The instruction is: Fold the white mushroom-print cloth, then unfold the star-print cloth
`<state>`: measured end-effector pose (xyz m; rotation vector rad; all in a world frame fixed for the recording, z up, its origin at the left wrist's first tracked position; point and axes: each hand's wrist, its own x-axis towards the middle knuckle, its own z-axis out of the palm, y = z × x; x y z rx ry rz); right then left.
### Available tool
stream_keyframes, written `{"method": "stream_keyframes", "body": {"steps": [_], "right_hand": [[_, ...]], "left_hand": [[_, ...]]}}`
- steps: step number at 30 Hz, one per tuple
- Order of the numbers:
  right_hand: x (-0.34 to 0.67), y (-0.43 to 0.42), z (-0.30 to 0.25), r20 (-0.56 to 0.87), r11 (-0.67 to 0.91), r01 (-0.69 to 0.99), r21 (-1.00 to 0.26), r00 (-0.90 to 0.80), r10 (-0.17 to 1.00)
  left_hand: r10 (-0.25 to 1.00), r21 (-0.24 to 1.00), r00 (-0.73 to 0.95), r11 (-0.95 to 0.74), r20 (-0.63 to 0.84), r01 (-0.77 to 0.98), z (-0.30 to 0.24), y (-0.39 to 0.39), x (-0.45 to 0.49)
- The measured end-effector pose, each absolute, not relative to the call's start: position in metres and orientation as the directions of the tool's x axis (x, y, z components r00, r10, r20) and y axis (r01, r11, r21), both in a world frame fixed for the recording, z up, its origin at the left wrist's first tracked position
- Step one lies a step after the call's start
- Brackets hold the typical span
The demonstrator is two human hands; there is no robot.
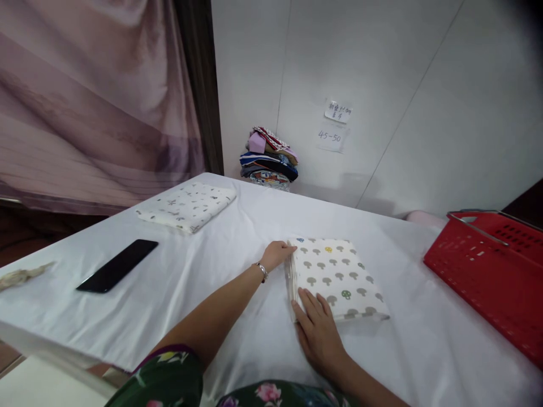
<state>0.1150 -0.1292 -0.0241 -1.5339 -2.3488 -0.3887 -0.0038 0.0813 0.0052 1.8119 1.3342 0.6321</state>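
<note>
A folded white cloth (339, 271) with grey mushrooms and a few coloured ones lies on the table in front of me. At its far left corner, my left hand (275, 254) has the layered edge pinched between its fingers. My right hand (316, 328) rests on the near left corner of the cloth, fingers stretched out and lying flat on it. The stacked layers show along the left side.
Another folded white cloth (190, 206) with small dark prints lies at the left, behind a black phone (119, 265). A red basket (487, 271) stands at the right. Several folded fabrics (269, 161) are piled beyond the white-covered table's (237, 265) far edge.
</note>
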Motion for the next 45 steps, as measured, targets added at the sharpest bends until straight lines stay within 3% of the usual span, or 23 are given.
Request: {"method": "stream_keyframes", "body": {"steps": [17, 32, 45], "right_hand": [[0.114, -0.129, -0.021, 0.394, 0.405, 0.914, 0.032, -0.384, 0.835], [0.114, -0.128, -0.021, 0.427, 0.415, 0.91, 0.012, -0.38, 0.82], [0.12, -0.129, -0.023, 0.404, 0.496, 0.868, -0.016, -0.448, 0.798]], "left_hand": [[0.948, 0.838, 0.273, -0.014, -0.162, 0.545, -0.004, 0.084, 0.01], [0.93, 0.881, 0.316, 0.014, -0.185, 0.473, 0.004, 0.049, -0.006], [0.924, 0.845, 0.325, -0.005, -0.2, 0.534, 0.006, 0.026, -0.002]]}}
